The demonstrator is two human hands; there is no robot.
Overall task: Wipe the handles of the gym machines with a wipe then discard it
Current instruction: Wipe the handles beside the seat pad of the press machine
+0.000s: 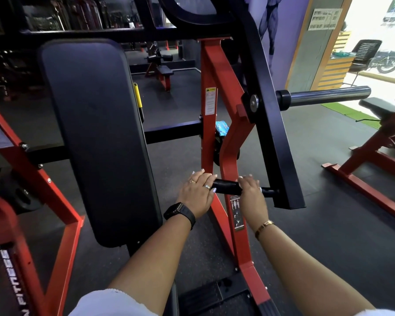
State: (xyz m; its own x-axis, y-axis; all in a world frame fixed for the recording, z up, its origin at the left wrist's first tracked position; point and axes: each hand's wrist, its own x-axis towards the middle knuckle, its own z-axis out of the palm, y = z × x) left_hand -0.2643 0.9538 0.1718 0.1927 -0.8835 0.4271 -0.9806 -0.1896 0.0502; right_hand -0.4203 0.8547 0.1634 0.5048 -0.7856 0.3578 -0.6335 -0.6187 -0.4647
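Note:
A black handle sticks out sideways from the black lever arm of a red-framed machine. My right hand grips the handle near its inner end, fingers curled over the top. My left hand lies over the handle's free end with its fingers nearly straight. No wipe shows plainly; a small white bit peeks out beside my right hand's knuckles. A blue packet sits tucked in the red frame above the handle.
A tall black back pad stands to the left of my hands. A chrome weight peg juts right from the lever arm. Another red machine frame stands on the dark rubber floor at right, and benches at the back.

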